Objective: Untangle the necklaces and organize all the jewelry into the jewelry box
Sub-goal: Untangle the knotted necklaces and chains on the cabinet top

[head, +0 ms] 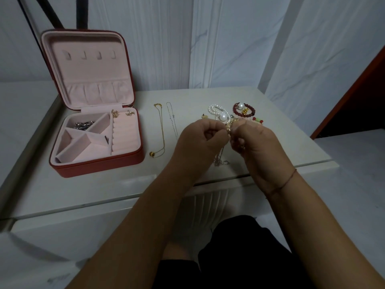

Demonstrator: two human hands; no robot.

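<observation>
Necklaces: tangled thin gold and silver chains (221, 160) hang in a knot between both hands, over the front of the table, well to the right of the box; the loose loops trail down onto the tabletop.
Left hand: left hand (198, 140) is raised above the table, fingers curled, thumb and fingertips pinching the knot.
Right hand: right hand (257, 142) is close against the left, fingers curled, pinching the same knot; a thin reddish cord (288, 181) circles the wrist.
Box: red square jewelry box with pale pink velvet lining (98, 166) stands open on the table's left, lid upright; a silver piece (84, 124) lies in its back-left compartment.
Laid out: gold chain necklace with a round pendant (162, 130) and fine silver chain (171, 117) lie stretched side by side between the box and the hands.
Heap: white pearl strand (216, 109) and dark red bead bracelet (249, 113) lie just behind the hands, partly hidden.
Surface: glossy white table (104, 190) with a rounded front edge and a fluted panel beneath.
Room: white marble-veined wall panels (229, 38) behind; a red-brown door frame (354, 90) at right; black straps (52, 13) at upper left.
</observation>
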